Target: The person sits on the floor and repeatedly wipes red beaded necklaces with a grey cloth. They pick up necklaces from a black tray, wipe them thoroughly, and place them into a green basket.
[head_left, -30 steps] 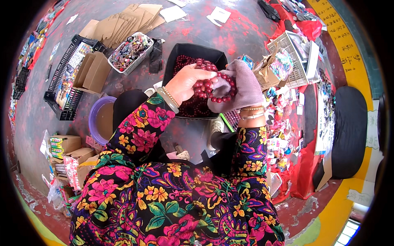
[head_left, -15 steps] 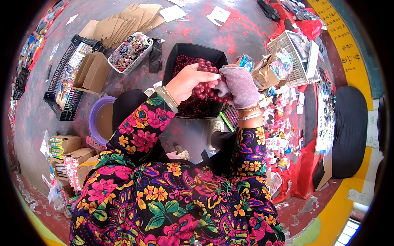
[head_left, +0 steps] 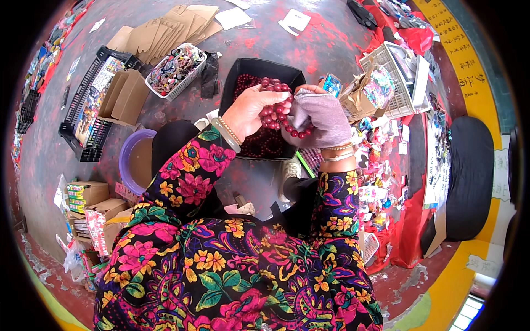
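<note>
My left hand is closed round a bunch of dark red bead strings, held above a black bin. More red beads lie inside the bin. A mauve-grey cloth covers most of my right hand, whose bare fingers show at its top edge. That hand is closed on the cloth, pressed against the beads from the right. One loop of beads hangs below the cloth between both hands. The fingertips inside the cloth are hidden.
A white basket of small trinkets, an opened cardboard box and a purple basin stand to the left. Flattened cardboard lies beyond. On the right are a cream crate and many small packaged goods.
The bead bunch has turned and risen slightly in my left hand. The cloth-covered right hand has tilted, and its loop of beads now hangs more openly below the cloth.
</note>
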Available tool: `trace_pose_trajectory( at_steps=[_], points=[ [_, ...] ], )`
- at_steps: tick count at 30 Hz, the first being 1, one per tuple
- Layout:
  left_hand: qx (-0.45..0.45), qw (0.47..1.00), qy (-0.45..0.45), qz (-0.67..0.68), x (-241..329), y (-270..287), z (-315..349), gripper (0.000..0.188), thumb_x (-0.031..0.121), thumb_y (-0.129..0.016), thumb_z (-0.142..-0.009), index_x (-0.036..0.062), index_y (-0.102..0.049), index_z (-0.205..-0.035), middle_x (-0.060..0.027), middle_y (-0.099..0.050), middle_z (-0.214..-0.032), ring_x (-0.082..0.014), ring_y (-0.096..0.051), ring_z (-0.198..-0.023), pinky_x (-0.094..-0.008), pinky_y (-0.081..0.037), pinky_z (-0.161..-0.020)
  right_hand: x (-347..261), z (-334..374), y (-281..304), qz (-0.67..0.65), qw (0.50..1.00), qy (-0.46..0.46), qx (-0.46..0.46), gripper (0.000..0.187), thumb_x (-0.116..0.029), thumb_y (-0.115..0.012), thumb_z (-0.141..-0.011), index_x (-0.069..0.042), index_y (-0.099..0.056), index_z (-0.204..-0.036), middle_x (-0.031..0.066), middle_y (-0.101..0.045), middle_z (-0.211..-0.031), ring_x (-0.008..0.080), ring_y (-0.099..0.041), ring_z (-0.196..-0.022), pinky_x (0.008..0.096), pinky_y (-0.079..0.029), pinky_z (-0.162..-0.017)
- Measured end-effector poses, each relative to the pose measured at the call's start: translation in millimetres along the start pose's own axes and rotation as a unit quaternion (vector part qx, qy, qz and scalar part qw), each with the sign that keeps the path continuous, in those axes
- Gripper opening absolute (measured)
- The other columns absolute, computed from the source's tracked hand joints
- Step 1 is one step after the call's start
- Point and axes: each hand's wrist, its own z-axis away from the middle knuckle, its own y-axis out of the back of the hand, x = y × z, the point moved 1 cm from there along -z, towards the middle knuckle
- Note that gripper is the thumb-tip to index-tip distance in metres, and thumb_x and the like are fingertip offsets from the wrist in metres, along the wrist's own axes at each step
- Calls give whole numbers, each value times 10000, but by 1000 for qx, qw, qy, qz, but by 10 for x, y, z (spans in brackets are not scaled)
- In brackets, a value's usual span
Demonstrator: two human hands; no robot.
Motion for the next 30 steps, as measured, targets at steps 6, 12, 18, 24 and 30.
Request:
trace_pose_trajectory(
  at_steps=[6,12,18,24,30],
  points=[
    [-24,997,4,-80,-76,8,-11,182,70,-636,-828,15,-611,-1001,-68,-648,-888,-150,-626,-786,-284,-509,-725,-9,-73,-84,343,935,87,-25,163,-119,-574,-747,-8,-597,-864,157,-615,-807,290,-597,-727,368,-475,-674],
    [-4,999,-33,30,-35,39,-37,150,67,-621,-839,36,-609,-985,-69,-644,-890,-162,-622,-780,-303,-505,-735,10,38,-61,-133,976,-162,53,273,-60,-649,-726,-16,-530,-968,84,-603,-879,173,-600,-822,291,-482,-700],
    [-5,998,-27,52,-8,20,-35,165,69,-632,-831,27,-604,-987,-72,-643,-874,-171,-626,-793,-309,-505,-740,246,7,-73,-260,952,-158,-37,372,-99,-707,-671,-21,-544,-997,79,-613,-851,213,-614,-826,315,-496,-748],
    [-30,999,12,-40,-53,21,-5,179,73,-637,-825,14,-601,-990,-75,-642,-860,-171,-626,-777,-300,-505,-731,91,-30,-67,320,946,56,4,330,-165,-687,-651,-17,-562,-917,176,-600,-873,362,-589,-846,355,-485,-744],
    [-15,999,-30,30,-48,78,-67,142,55,-620,-832,23,-601,-969,-79,-640,-879,-172,-617,-789,-311,-508,-735,141,-3,-70,-382,858,-315,136,133,-127,-491,-895,-16,-547,-942,58,-592,-855,139,-581,-775,259,-465,-705]
  ],
)
